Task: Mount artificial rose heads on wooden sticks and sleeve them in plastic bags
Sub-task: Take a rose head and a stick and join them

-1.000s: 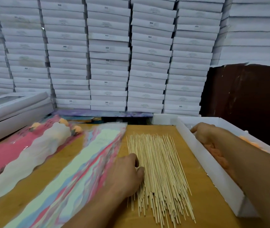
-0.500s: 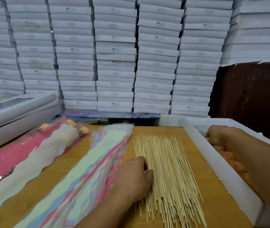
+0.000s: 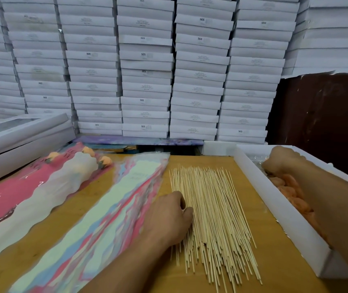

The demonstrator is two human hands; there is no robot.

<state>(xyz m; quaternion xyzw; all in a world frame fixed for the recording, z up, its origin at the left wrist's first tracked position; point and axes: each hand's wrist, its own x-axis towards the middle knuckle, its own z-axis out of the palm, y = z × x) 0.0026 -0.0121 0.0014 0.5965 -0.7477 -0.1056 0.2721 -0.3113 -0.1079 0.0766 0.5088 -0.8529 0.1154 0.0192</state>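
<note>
**A:** How tight is that bench? The wooden table [image 3: 260, 210] has a pile of wooden sticks [image 3: 213, 210] fanned out mid-bench, a stack of pastel plastic bags [image 3: 105, 212] just left of them, and a long white tray [image 3: 279, 199] hard against the right edge. Bare wood only shows in strips between them.

**B:** Yeah. The left hand [image 3: 169, 216] sits on the sticks' left edge, fingers curled down onto them (can't tell if it's actually pinching one). The right hand [image 3: 281, 159] is down in the tray among orange rose heads [image 3: 291, 193], fingers hidden.

**A:** Any writing?

**B:** "SGS" on several of the stacked white boxes [image 3: 145, 81] walling the back; the rest's too blurry. Finished roses in pink sleeves [image 3: 42, 182] lie far left.
</note>
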